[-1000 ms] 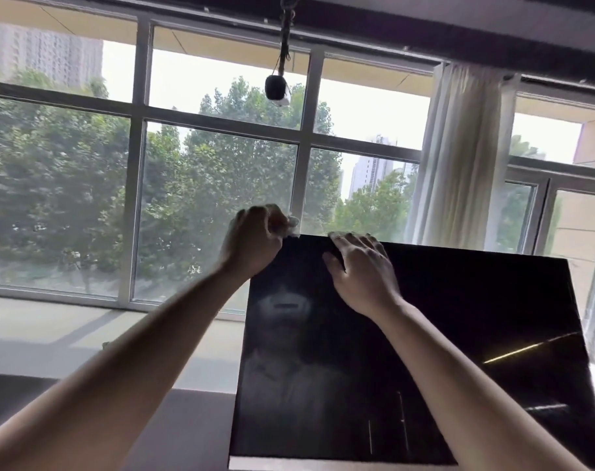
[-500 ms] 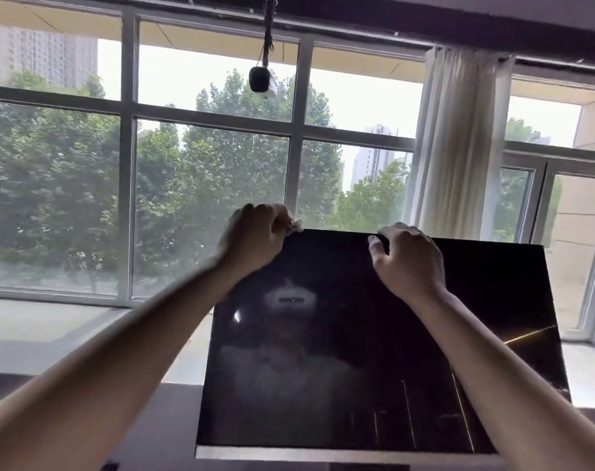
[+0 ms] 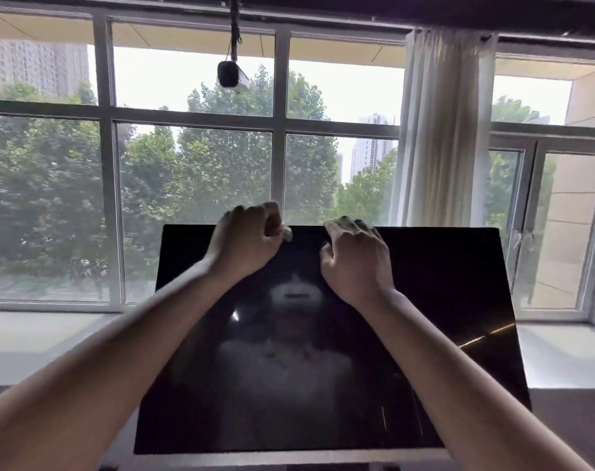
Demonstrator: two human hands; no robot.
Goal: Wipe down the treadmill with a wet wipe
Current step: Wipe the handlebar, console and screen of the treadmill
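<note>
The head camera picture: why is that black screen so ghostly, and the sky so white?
Head view: the glossy black treadmill screen mirrors the bright window, giving a pale reflection and a thin glare streak; the sky is overexposed; the frame lines bow from the wide lens; the hands are backlit.

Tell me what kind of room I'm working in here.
Probably a gym or exercise room on an upper floor. Both hands, left and right, are at the top edge of a big black treadmill screen, facing a wide window over treetops, with a pale curtain.
</note>
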